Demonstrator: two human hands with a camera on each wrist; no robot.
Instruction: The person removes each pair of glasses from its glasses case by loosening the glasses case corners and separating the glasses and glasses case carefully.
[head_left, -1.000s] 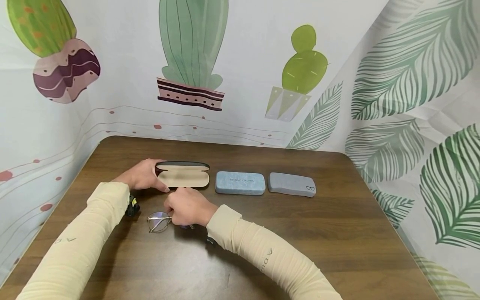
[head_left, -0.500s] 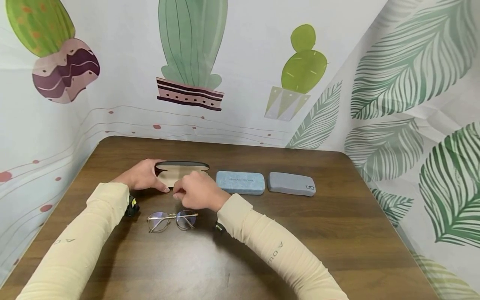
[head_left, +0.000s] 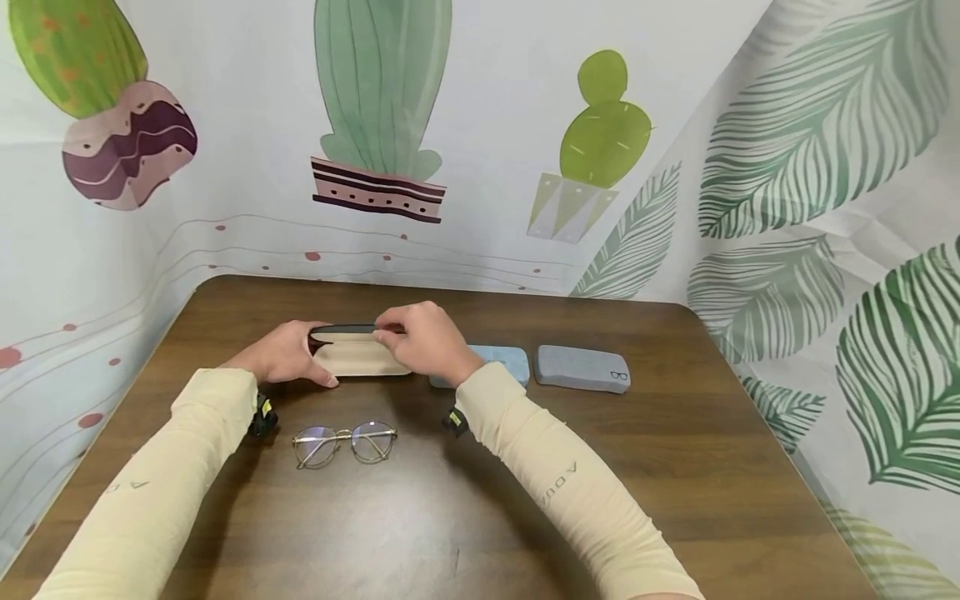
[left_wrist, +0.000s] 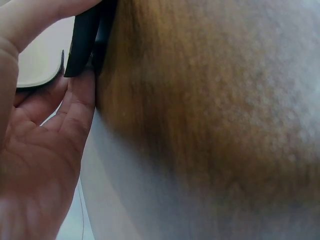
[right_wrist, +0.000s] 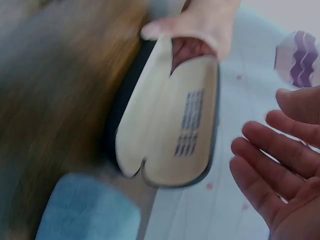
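Note:
My left hand [head_left: 285,354] grips the left end of a dark glasses case [head_left: 356,360] that stands open, its cream lining [right_wrist: 200,80] facing up. The thumb lies at the front edge and the fingers are behind, as the left wrist view also shows of the left hand [left_wrist: 40,165]. My right hand [head_left: 429,340] is over the case's right end in the head view. In the right wrist view that right hand [right_wrist: 290,175] has loosely bent fingers, holds nothing and stands apart from the lid. Thin-framed eyeglasses [head_left: 318,447] lie folded in front of the case.
A light blue glasses case [head_left: 504,358], partly covered by the right hand, and a grey one [head_left: 583,367] lie shut in a row to the right. A patterned cloth [head_left: 495,208] hangs behind the wooden table [head_left: 675,467].
My right hand has lifted from the eyeglasses and moved back and right to the case's lid. The lid looks tilted further forward. The left hand keeps its grip; the eyeglasses stay on the table.

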